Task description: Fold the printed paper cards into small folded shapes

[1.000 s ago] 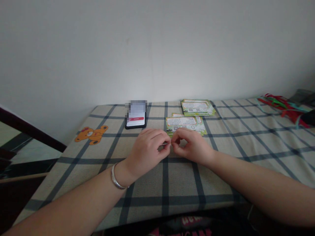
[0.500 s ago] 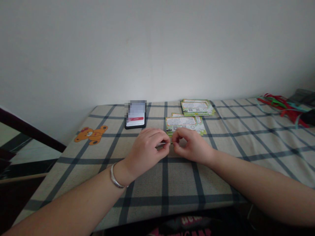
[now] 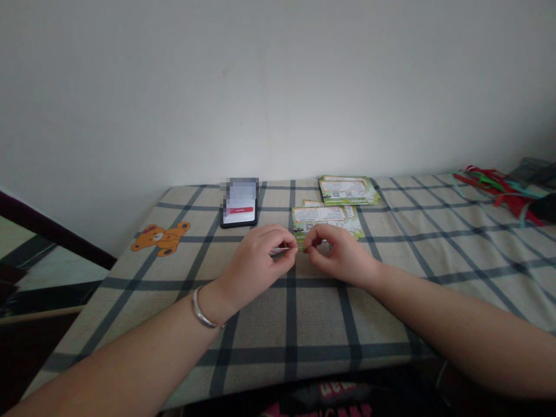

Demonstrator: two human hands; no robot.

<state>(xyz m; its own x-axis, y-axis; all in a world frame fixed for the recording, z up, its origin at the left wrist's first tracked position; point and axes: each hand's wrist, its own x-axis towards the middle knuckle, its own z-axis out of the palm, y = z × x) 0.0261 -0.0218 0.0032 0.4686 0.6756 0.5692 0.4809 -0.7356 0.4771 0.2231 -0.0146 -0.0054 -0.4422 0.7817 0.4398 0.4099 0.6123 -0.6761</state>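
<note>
A thin card (image 3: 280, 251), seen almost edge-on, is pinched in my left hand (image 3: 256, 255), with most of it hidden by the fingers. My right hand (image 3: 341, 255) pinches the card's greenish right end, thumb against fingertips. Just beyond both hands lie green-and-white printed cards (image 3: 321, 217), overlapping one another and partly covered by my right hand. Behind them, near the wall, rests a second pile of similar cards (image 3: 347, 188).
A phone (image 3: 238, 215) with a lit screen lies left of the cards. An orange bear cutout (image 3: 160, 238) is on the checked tablecloth (image 3: 252, 353) at left. Red and green ribbons (image 3: 499, 188) lie tangled at the far right. A wall (image 3: 278, 87) stands behind the table.
Both hands stay nearly in place. The left hand and wrist have shifted slightly left, the gap between the fingertips has widened a little, and more of the card shows.
</note>
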